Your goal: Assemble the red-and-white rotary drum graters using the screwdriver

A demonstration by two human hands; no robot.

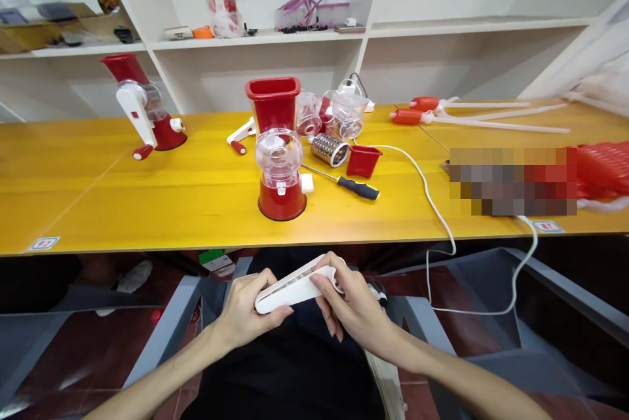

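Above my lap, in front of the table edge, both hands hold a white tapered plastic piece (291, 291), tilted up to the right. It resembles the crank arm on the grater at the left, and a narrow slot or gap runs along its top side. My left hand (248, 307) is closed on the narrow end, thumb underneath. At the wider, curved end, my right hand (351, 302) grips with thumb and fingers. Beyond my hands a red and clear drum grater (281, 164) stands upright on the table, without a crank on its visible side.
On the yellow table (206, 210) are another drum grater (147, 105), a loose crank (242, 135), a metal grating drum (329, 149), a red pusher (363, 161) and a screwdriver (358, 188). A white cable (425, 187) hangs over the edge. Red-ended items (417, 112) lie right.
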